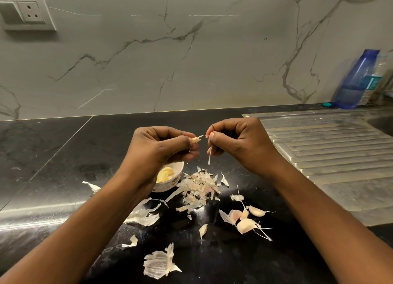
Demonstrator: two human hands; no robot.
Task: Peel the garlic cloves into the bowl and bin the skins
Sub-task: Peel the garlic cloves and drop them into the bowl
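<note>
My left hand grips a garlic clove above the black counter, its tip poking out toward the right. My right hand pinches a thin strip of skin that hangs down from its fingers, close to the clove's tip. Below my left hand stands a small white bowl holding peeled yellow cloves, partly hidden by my wrist. A pile of skins lies right of the bowl. Several unpeeled cloves lie further right and nearer me.
Loose skin pieces are scattered over the black counter. A ribbed steel drainboard lies to the right. A blue bottle stands at the back right against the marble wall. A wall socket is at top left.
</note>
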